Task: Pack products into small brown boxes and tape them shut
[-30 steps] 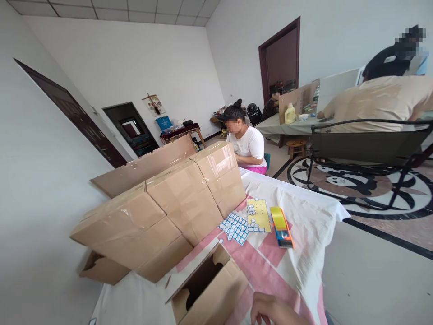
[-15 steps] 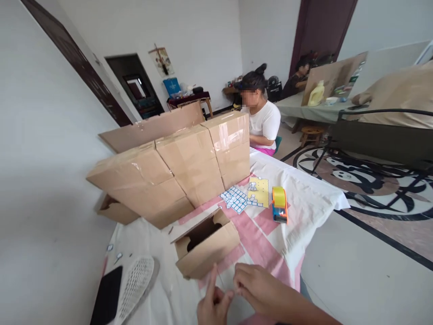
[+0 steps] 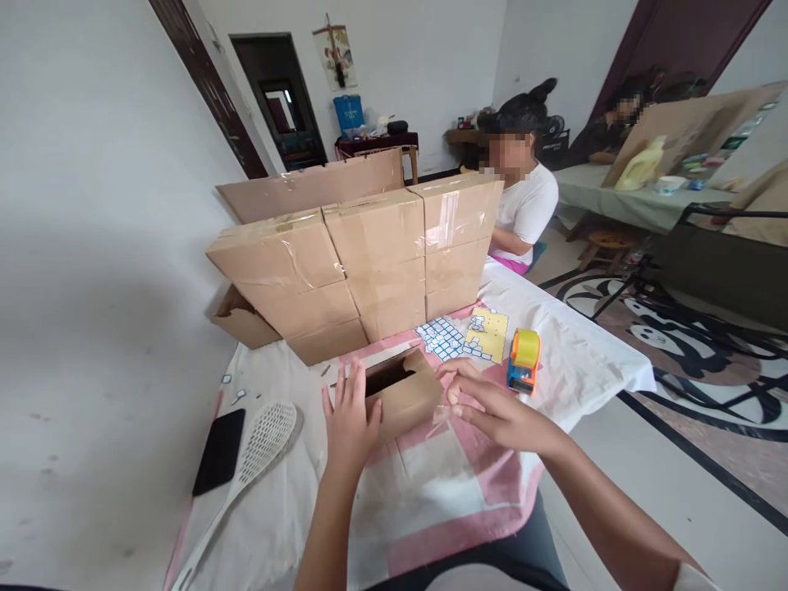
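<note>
A small open cardboard box [image 3: 411, 404] lies on the table in front of me. My left hand [image 3: 352, 410] rests at its left end, fingers spread. Off the box's right end, my right hand [image 3: 492, 408] has thumb and fingers pinched on a short piece of clear tape [image 3: 439, 417], which hangs close to the cardboard. An orange and blue tape dispenser with a yellow roll [image 3: 523, 361] stands to the right. Behind the box lie a blue-and-white paper cutout [image 3: 440, 338] and a yellow one [image 3: 489, 332].
A wall of taped cardboard boxes [image 3: 385, 263] stands across the table's far side. To the left lie a white perforated scoop [image 3: 268, 439] and a black flat rectangle [image 3: 220, 451]. A person in a white shirt [image 3: 535, 201] sits beyond the boxes; another person sits farther back.
My hands have moved from the near table edge up to the small box. The left has spread its fingers against it; the right has come to its right end with the tape.
</note>
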The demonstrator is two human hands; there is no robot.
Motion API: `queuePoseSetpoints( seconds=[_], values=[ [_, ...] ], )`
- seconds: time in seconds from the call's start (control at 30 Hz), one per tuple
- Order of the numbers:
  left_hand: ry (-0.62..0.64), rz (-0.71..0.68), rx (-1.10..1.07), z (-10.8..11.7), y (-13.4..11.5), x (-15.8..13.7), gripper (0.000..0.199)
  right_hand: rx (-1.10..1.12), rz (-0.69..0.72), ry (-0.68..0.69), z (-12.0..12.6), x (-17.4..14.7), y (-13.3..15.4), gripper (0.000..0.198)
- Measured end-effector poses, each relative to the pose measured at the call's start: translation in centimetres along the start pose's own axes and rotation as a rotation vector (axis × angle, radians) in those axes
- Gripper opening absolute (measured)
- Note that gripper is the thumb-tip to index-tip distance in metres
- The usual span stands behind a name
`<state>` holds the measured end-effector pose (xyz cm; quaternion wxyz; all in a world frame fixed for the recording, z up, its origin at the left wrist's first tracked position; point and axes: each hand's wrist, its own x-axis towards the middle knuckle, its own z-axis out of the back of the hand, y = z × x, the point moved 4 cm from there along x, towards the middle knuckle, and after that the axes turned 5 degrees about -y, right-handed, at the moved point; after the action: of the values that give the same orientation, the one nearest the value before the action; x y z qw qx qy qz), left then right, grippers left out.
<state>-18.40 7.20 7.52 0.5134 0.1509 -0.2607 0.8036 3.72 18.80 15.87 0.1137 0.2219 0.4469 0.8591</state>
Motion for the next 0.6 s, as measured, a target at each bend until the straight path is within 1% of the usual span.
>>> queuePoseSetpoints(
  seconds=[0.1, 0.2, 0.3, 0.37, 0.43, 0.5, 0.6],
  values=[
    [0.133, 0.055, -0.071, -1.3, 0.5, -0.8, 0.056, 0.047, -0.025, 0.064, 0.3, 2.1, -0.5, 0.022],
    [0.233, 0.092, -0.126, -2.1, 0.6, -2.2, 0.051, 0.094, -0.063, 0.169, -0.4, 4.6, -2.0, 0.023],
    [0.236, 0.081, -0.137, -2.4, 0.6, -3.0, 0.057, 0.051, -0.088, 0.247, -2.3, 7.7, -4.3, 0.02],
    [0.229, 0.071, -0.143, -2.5, 0.7, -3.2, 0.067, -0.089, -0.127, 0.248, -3.9, 9.7, -6.3, 0.02],
    [0.233, 0.074, -0.151, -2.6, 0.8, -3.2, 0.07, -0.255, -0.167, 0.222, -5.3, 11.3, -8.1, 0.019],
    [0.238, 0.078, -0.153, -2.7, 0.9, -3.1, 0.071, -0.348, -0.177, 0.192, -6.3, 12.2, -9.4, 0.018],
    [0.235, 0.068, -0.137, -2.8, 0.9, -3.2, 0.069, -0.361, -0.151, 0.177, -7.0, 12.7, -10.2, 0.017]
  ],
)
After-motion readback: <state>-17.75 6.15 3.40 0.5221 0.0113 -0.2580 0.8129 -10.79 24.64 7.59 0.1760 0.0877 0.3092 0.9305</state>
